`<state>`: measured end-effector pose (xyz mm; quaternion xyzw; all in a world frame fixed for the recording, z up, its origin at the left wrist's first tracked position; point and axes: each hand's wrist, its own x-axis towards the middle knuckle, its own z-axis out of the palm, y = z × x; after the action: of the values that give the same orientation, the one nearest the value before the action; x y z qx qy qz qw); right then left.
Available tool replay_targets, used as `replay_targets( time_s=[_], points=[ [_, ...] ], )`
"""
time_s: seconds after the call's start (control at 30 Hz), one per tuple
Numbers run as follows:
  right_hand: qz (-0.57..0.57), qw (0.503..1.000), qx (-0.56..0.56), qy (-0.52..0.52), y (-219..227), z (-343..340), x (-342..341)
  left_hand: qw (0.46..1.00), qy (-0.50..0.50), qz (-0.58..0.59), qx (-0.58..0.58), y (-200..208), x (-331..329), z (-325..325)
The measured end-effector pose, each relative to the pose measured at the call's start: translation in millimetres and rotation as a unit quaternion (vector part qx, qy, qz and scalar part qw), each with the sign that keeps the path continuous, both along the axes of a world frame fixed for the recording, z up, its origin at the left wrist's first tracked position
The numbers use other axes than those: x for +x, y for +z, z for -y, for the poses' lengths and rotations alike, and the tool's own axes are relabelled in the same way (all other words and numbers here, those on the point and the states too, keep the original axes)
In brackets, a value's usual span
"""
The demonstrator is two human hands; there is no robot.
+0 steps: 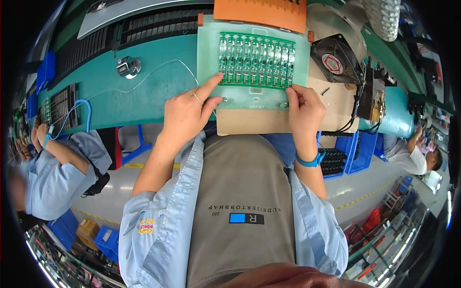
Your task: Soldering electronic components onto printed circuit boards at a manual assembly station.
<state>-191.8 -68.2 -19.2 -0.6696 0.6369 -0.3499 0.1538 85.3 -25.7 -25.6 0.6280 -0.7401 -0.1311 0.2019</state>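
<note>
A green circuit board panel, made of several narrow boards side by side, lies on a pale green translucent fixture plate. My left hand is at the panel's near left corner. Its index finger is stretched onto that corner and its thumb is spread apart over the plate. At the near right corner, my right hand has its fingers bent, with thumb and index fingertip together at the panel's edge. Its other fingers are curled and partly hidden. A blue wrist strap circles my right wrist.
An orange hinged cover stands beyond the plate. A black fan and a round lamp hood are at the right. A hand counter and thin wire lie on the green mat. Co-workers sit at both sides.
</note>
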Motion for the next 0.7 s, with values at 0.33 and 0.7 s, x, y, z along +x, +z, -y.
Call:
replay_targets(
  time_s=[0.33, 0.7],
  points=[
    [-0.129, 0.991, -0.02, 0.022, 7, 4, 0, 1.0, -0.002, -0.001, -0.009, -2, -2, 1],
    [-0.275, 0.961, -0.018, 0.01, -1, -4, 9, 0.999, -0.025, 0.022, -0.006, 1, -2, 0]
  ],
)
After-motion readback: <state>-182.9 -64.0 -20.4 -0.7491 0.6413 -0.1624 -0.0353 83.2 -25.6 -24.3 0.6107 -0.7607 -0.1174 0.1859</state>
